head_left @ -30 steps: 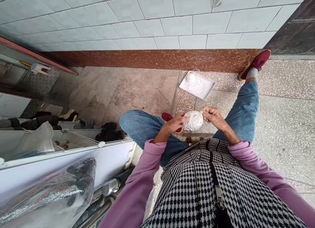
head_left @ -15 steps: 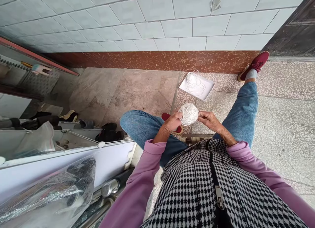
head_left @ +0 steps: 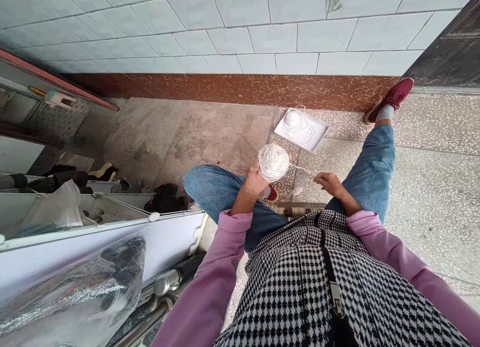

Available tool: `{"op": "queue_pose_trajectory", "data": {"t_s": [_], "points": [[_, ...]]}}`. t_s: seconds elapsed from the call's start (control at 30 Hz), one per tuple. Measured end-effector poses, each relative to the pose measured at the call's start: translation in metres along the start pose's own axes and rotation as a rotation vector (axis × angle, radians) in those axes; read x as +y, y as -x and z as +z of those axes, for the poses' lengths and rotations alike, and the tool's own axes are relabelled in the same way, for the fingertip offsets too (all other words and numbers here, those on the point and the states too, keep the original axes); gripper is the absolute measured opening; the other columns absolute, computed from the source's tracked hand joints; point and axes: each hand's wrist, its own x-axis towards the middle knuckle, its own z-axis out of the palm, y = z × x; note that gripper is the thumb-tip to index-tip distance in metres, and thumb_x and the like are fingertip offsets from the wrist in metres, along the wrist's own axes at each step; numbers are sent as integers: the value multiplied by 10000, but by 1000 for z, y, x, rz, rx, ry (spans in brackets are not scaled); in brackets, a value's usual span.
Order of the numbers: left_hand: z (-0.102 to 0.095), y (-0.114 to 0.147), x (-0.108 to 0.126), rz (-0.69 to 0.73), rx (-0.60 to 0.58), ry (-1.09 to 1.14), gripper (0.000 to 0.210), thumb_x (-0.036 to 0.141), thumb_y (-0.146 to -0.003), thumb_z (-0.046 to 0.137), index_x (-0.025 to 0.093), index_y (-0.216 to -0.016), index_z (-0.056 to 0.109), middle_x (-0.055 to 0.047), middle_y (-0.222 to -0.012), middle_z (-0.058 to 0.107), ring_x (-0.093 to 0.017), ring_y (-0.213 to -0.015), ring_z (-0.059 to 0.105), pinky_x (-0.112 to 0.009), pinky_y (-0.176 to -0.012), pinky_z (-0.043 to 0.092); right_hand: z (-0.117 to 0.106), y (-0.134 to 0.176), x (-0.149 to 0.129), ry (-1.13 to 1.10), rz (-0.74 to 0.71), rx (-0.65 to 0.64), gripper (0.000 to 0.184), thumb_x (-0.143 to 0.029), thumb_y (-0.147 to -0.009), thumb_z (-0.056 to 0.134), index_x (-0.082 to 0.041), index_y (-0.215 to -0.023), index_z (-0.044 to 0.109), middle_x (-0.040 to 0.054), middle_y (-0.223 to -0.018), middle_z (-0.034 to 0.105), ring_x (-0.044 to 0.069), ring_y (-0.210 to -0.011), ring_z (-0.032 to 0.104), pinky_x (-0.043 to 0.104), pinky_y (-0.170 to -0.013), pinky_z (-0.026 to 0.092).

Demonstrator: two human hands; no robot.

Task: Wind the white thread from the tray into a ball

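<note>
A ball of white string [head_left: 273, 162] is gripped by my left hand [head_left: 254, 180], whose fingers reach around its left and lower side. From the ball's right side a length of string [head_left: 301, 169] stretches across to my right hand [head_left: 328, 182], which pinches it with closed fingers. On the floor beyond my hands lies a shallow white box lid [head_left: 318, 136], with a loose heap of white string [head_left: 295, 123] in it. One loop of that heap rises over the far rim. A small white piece [head_left: 297, 190] shows below the stretched string; I cannot make out what it is.
A tiled wall [head_left: 258, 42] with a brown marbled base runs across the front. Left of my knee is a white rack [head_left: 165, 222] with shoes [head_left: 165, 197] and plastic bags. Metal tubes [head_left: 167, 282] lie near my left arm. A dark door [head_left: 455, 57] stands at far right.
My left hand has moved the ball left and slightly up. My right hand has moved right, away from it, drawing out a length of string between them.
</note>
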Motion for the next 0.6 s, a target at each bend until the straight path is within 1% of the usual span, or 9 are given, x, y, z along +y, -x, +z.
{"op": "queue_pose_trajectory", "data": {"t_s": [0.07,0.17,0.23,0.3,0.33,0.37,0.47,0.53,0.6], "points": [[-4,1,9,36,39,34,929,881,-626,693,254,-1312,707,-175,-1383,724,-436,-1433,575,-547,-982,578,-9,-4,8,-27,44,42,306,-403,-967,633,-182,-772,712,94,-815,771,203,-713,700,311,-620,611],[-11,1,20,105,97,76,909,893,-676,657,267,-1335,696,-164,-1448,698,-398,-1379,614,-512,-997,581,-24,-9,15,-43,71,100,302,-392,-977,596,-170,-819,728,134,-908,797,231,-818,740,342,-667,655],[-14,-1,22,129,146,92,825,848,-750,642,275,-1341,693,-146,-1460,698,-367,-1366,629,-493,-1009,584,-31,-9,15,-31,64,112,222,-350,-928,660,-180,-811,744,130,-887,803,263,-861,755,418,-772,678],[-15,-5,18,116,201,101,715,752,-806,669,267,-1330,696,-129,-1423,724,-350,-1380,630,-485,-1027,585,-33,-8,9,-14,42,111,96,-270,-861,723,-193,-842,776,127,-936,823,297,-941,771,517,-954,653],[-14,-7,14,101,219,105,675,695,-806,705,256,-1319,701,-123,-1396,740,-349,-1392,627,-484,-1039,585,-33,-7,3,-13,20,106,92,-236,-841,732,-197,-895,796,130,-1013,835,311,-1005,776,550,-1040,617],[-13,-9,9,80,226,106,651,643,-788,746,245,-1301,709,-120,-1366,757,-352,-1404,623,-484,-1054,583,-31,-7,-5,-27,-16,94,159,-219,-841,728,-199,-975,812,136,-1115,835,323,-1080,773,567,-1098,586],[-7,-12,-6,16,200,83,637,586,-729,823,218,-1241,733,-119,-1280,793,-369,-1436,611,-496,-1113,570,-17,-7,-40,-169,-190,15,367,-289,-920,679,-205,-1265,774,149,-1383,762,338,-1298,711,551,-1096,594],[-4,-13,-14,-15,160,47,670,628,-698,847,214,-1213,741,-128,-1254,800,-387,-1457,598,-511,-1135,565,-2,-8,-67,-285,-291,-49,450,-374,-960,669,-218,-1380,716,152,-1426,732,340,-1376,664,520,-1050,619],[-2,-14,-19,-40,116,9,725,680,-659,870,216,-1202,745,-141,-1250,800,-414,-1460,593,-535,-1124,576,13,-6,-90,-346,-344,-114,501,-434,-965,688,-223,-1419,678,156,-1394,736,335,-1359,663,495,-1024,627]]}}
